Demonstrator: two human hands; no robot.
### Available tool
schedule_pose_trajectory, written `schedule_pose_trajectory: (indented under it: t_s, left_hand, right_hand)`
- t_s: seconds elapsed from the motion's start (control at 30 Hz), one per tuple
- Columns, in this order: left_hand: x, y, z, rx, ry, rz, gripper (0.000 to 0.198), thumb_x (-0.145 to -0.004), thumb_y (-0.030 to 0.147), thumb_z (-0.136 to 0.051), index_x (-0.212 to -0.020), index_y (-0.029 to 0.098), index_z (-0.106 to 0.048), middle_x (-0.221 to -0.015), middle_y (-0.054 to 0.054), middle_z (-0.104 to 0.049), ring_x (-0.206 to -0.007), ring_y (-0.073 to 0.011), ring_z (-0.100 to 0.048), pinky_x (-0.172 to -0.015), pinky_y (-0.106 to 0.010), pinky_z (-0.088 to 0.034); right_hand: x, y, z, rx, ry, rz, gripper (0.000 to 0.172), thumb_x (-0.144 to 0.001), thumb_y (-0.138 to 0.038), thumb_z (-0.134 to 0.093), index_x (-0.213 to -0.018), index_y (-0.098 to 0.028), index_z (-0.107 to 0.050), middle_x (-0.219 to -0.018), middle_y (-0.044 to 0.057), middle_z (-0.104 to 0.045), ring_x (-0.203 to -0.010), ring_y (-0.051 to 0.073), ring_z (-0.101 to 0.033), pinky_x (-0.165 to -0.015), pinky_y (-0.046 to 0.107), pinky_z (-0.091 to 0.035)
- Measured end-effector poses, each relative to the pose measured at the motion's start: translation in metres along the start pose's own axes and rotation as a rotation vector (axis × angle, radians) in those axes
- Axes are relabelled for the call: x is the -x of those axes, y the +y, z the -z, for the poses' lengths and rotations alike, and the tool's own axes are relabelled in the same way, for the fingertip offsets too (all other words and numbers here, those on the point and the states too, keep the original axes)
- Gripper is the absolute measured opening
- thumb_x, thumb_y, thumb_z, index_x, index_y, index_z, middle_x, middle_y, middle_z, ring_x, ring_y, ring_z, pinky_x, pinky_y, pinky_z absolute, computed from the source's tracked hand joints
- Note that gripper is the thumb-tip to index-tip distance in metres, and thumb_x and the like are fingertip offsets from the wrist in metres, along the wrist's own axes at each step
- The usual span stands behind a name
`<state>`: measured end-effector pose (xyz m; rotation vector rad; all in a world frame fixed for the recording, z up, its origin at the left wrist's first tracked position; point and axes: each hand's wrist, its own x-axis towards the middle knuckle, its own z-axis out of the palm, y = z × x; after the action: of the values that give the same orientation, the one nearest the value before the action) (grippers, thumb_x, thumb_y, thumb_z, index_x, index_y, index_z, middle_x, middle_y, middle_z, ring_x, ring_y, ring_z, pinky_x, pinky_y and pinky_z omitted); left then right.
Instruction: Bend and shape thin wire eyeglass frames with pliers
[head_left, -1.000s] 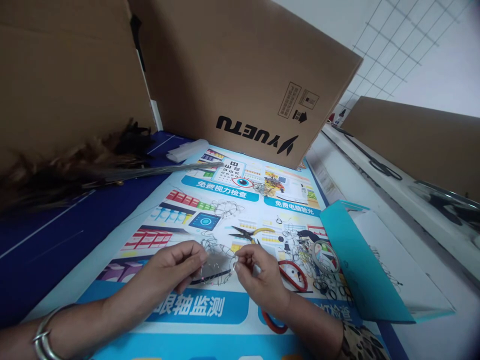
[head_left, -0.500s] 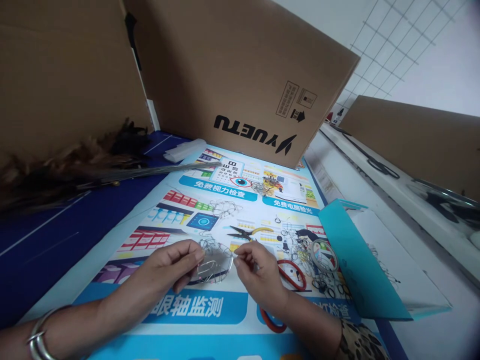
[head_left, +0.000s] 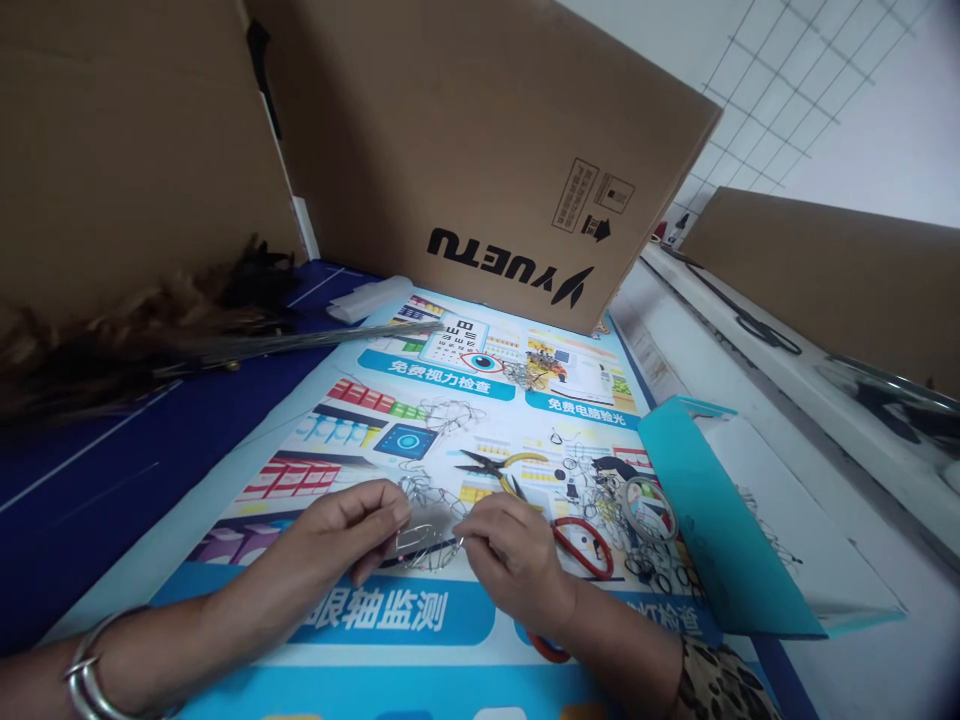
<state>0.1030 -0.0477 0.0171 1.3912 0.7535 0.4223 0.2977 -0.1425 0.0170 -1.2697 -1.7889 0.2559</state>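
My left hand (head_left: pixel 360 525) is closed in a pinch on a bent piece of thin silvery wire (head_left: pixel 414 534), whose loop sticks out to the right of the fingertips. Close by, my right hand (head_left: pixel 517 555) has its fingers pressed together around what looks like a wire end, mostly hidden by the fingers. Beneath and between both hands lies a tangle of thin wire pieces (head_left: pixel 431 492) on the printed sheet (head_left: pixel 420 685). Just beyond my right hand are pliers with yellow handles (head_left: pixel 525 459). Red-handled scissors (head_left: pixel 600 562) lie partly under my right forearm.
A clear tape roll (head_left: pixel 674 520) rests among scattered wire bits and small rings (head_left: pixel 664 575) at right. Beside it stands an open teal box (head_left: pixel 720 530). Large cardboard boxes (head_left: pixel 360 150) wall off the back. Brown feathers with long stems (head_left: pixel 135 340) lie at left.
My right hand has shifted slightly left and turned, its fingertips now lower and nearer the wire at my left hand. The left hand stays nearly still.
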Motion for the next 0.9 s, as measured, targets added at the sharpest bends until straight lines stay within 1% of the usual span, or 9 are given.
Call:
schedule_pose_trajectory:
  t_s: [0.2, 0.33, 0.4, 0.5, 0.6, 0.67, 0.77, 0.9]
  left_hand:
    - [0.0012, 0.0025, -0.0001, -0.044, -0.002, -0.045, 0.027, -0.089, 0.042, -0.05, -0.076, 0.019, -0.051, -0.061, 0.005, -0.046, -0.053, -0.0097, -0.04, -0.05, -0.021, -0.032]
    - [0.0054, 0.0022, 0.0, -0.05, -0.024, -0.109, 0.022, -0.091, 0.043, -0.046, -0.091, 0.022, -0.049, -0.068, 0.004, -0.048, -0.056, -0.0101, -0.045, -0.052, -0.021, -0.037]
    - [0.0072, 0.0011, 0.0, -0.049, -0.025, -0.127, 0.021, -0.093, 0.042, -0.044, -0.099, 0.023, -0.047, -0.069, 0.004, -0.049, -0.057, -0.0106, -0.047, -0.054, -0.021, -0.039]
    - [0.0081, -0.0006, 0.0001, -0.058, 0.002, -0.151, 0.019, -0.094, 0.041, -0.042, -0.103, 0.025, -0.045, -0.068, 0.004, -0.048, -0.059, -0.0113, -0.048, -0.055, -0.021, -0.041]
    - [0.0071, -0.0016, 0.0013, -0.113, 0.021, -0.18, 0.02, -0.093, 0.039, -0.044, -0.107, 0.025, -0.046, -0.074, 0.003, -0.051, -0.064, -0.0129, -0.05, -0.057, -0.022, -0.043]
    - [0.0061, -0.0014, 0.0029, -0.197, 0.018, -0.206, 0.02, -0.092, 0.036, -0.046, -0.107, 0.025, -0.049, -0.082, 0.0, -0.055, -0.071, -0.0148, -0.053, -0.061, -0.024, -0.044]
    - [0.005, 0.0, 0.0054, -0.344, 0.009, -0.304, 0.016, -0.09, 0.03, -0.048, -0.103, 0.024, -0.056, -0.091, -0.003, -0.059, -0.081, -0.0178, -0.056, -0.068, -0.026, -0.046]
    - [0.0048, 0.0016, 0.0068, -0.472, -0.003, -0.463, 0.018, -0.089, 0.022, -0.048, -0.101, 0.025, -0.06, -0.09, -0.002, -0.062, -0.082, -0.0181, -0.058, -0.071, -0.027, -0.046]
  right_hand:
    - [0.0004, 0.0011, 0.0018, 0.015, -0.009, 0.033, 0.019, -0.085, -0.012, -0.05, -0.093, -0.022, -0.065, -0.086, 0.007, -0.066, -0.083, 0.017, -0.062, -0.074, 0.029, -0.053]
    - [-0.0039, -0.0032, 0.0038, -0.002, 0.007, 0.038, 0.02, -0.085, -0.012, -0.048, -0.09, -0.021, -0.065, -0.082, 0.007, -0.067, -0.081, 0.017, -0.064, -0.072, 0.028, -0.054]
    - [-0.0063, -0.0051, 0.0044, -0.013, 0.036, 0.034, 0.019, -0.085, -0.011, -0.048, -0.088, -0.021, -0.065, -0.08, 0.007, -0.068, -0.08, 0.017, -0.064, -0.071, 0.028, -0.054]
    - [-0.0085, -0.0059, 0.0049, -0.031, 0.078, 0.025, 0.018, -0.083, -0.01, -0.05, -0.085, -0.02, -0.065, -0.077, 0.006, -0.068, -0.077, 0.016, -0.065, -0.069, 0.027, -0.055]
    - [-0.0084, -0.005, 0.0052, -0.046, 0.082, 0.031, 0.018, -0.083, -0.01, -0.051, -0.084, -0.02, -0.065, -0.077, 0.007, -0.068, -0.076, 0.016, -0.065, -0.068, 0.027, -0.055]
    - [-0.0079, -0.0045, 0.0055, -0.063, 0.084, 0.026, 0.017, -0.083, -0.011, -0.051, -0.084, -0.02, -0.066, -0.077, 0.007, -0.068, -0.076, 0.016, -0.065, -0.067, 0.027, -0.055]
    - [-0.0079, -0.0046, 0.0064, -0.097, 0.094, -0.003, 0.017, -0.083, -0.012, -0.052, -0.084, -0.021, -0.066, -0.077, 0.006, -0.068, -0.076, 0.016, -0.065, -0.067, 0.026, -0.054]
    - [-0.0085, -0.0046, 0.0074, -0.111, 0.101, -0.033, 0.017, -0.081, -0.01, -0.053, -0.082, -0.021, -0.066, -0.075, 0.005, -0.068, -0.076, 0.016, -0.064, -0.067, 0.027, -0.053]
